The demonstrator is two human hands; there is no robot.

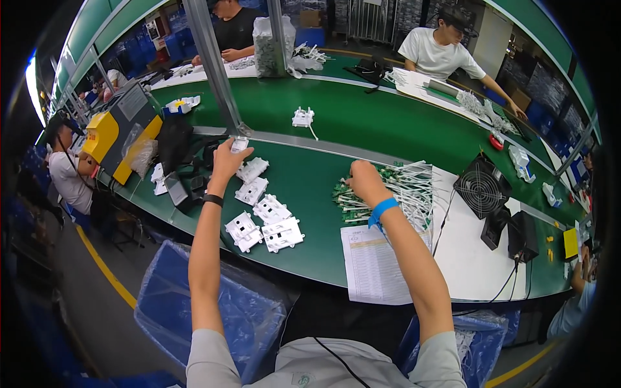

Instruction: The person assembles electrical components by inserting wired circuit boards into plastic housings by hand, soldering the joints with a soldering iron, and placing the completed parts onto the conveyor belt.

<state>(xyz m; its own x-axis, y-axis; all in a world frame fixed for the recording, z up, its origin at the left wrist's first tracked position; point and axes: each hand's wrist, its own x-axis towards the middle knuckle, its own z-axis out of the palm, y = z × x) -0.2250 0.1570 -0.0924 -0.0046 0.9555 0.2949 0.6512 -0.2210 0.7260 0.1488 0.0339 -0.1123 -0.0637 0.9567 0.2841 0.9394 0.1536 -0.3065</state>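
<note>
From where I stand, the worker's left hand [228,160] touches a white plastic housing [240,143] by the bench's metal rail [310,149], while the right hand [367,183] curls over green circuit boards with white leads [411,194]; I cannot tell how tightly either grips. Between the forearms, more white housings [283,235] lie on the green bench [310,187]; a black fan [482,193] stands at right.
</note>
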